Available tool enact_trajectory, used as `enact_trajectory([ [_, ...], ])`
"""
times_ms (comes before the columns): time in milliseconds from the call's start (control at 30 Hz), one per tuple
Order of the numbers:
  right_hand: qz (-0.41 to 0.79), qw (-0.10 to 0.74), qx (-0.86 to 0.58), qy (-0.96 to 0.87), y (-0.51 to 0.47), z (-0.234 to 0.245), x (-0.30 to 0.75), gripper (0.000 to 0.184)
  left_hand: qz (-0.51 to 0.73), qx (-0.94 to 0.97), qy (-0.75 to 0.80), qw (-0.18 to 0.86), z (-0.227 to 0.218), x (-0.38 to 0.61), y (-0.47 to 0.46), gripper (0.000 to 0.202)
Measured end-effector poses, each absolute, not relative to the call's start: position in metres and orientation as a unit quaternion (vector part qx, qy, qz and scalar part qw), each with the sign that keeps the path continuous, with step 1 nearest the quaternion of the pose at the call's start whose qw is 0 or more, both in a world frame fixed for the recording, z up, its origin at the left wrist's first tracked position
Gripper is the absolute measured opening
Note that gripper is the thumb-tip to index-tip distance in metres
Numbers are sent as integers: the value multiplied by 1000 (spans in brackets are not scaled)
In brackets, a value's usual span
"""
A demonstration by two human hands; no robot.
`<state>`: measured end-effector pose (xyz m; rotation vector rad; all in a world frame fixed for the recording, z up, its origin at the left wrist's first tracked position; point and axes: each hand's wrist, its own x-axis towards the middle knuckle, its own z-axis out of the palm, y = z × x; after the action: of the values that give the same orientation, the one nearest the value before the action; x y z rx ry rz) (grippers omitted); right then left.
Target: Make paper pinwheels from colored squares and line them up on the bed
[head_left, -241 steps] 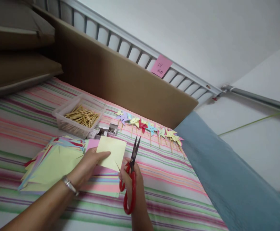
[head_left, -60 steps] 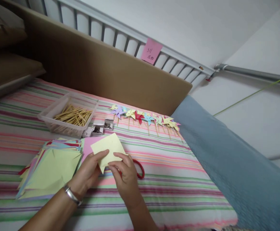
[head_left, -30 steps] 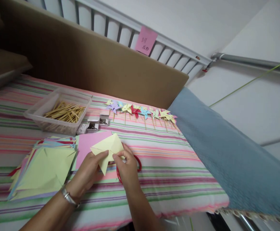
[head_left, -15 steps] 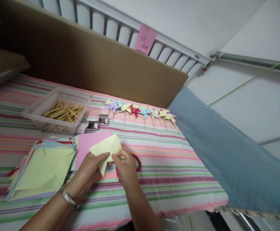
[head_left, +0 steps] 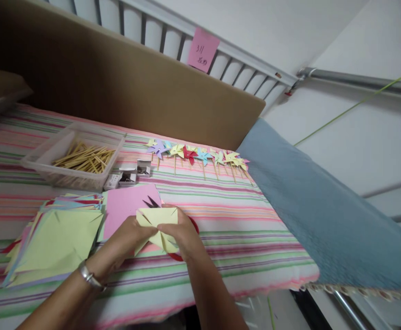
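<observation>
Between my two hands is a pale yellow paper square (head_left: 159, 216) with slits cut in from its corners and its near flaps bent inward. My left hand (head_left: 136, 233) is closed on its left side, thumb pressed near the middle. On the right side my right hand (head_left: 181, 229) pinches it, thumb also at the middle. Red-handled scissors (head_left: 152, 202) lie under the paper and my right hand, dark blades pointing away. A pink sheet (head_left: 128, 201) rests beneath them. Left of my hands sits a pile of slit paper squares (head_left: 58, 240), yellow on top.
A clear plastic box (head_left: 71, 176) holds many wooden sticks (head_left: 86, 157). Beside it are small open boxes (head_left: 127, 176) with dark metal bits. Several finished paper pinwheels (head_left: 190, 156) on sticks lie in a row before a cardboard panel (head_left: 145, 87). The striped cloth (head_left: 248, 261) ends at the right.
The paper has turned in my hands, and its near flaps are now bent inward. My right thumb moved to its middle. The scissor blades have come into view; the whole view shifted slightly.
</observation>
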<state>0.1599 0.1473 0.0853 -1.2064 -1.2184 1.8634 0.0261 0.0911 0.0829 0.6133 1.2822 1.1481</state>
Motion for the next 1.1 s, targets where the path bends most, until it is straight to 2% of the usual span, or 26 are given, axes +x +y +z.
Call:
enact_trajectory([
  [100, 695, 329, -456, -449, 147, 85, 159, 58, 524, 248, 542, 608, 82, 30, 92, 27],
  [200, 684, 391, -457, -413, 148, 84, 156, 57, 579, 190, 466, 641, 81, 36, 91, 27],
  [433, 661, 490, -449, -349, 145, 75, 142, 63, 640, 78, 369, 669, 81, 49, 87, 15],
  [667, 630, 494, -464, -380, 139, 70, 136, 63, 669, 89, 371, 637, 83, 44, 89, 11],
  [967, 637, 486, -453, -391, 136, 70, 132, 59, 671, 78, 416, 610, 85, 42, 89, 26],
  [1033, 649, 471, -433, -412, 135, 72, 134, 54, 669, 86, 431, 600, 84, 35, 91, 26],
  [1100, 631, 457, -422, -463, 135, 74, 138, 41, 669, 94, 437, 594, 84, 26, 93, 24],
])
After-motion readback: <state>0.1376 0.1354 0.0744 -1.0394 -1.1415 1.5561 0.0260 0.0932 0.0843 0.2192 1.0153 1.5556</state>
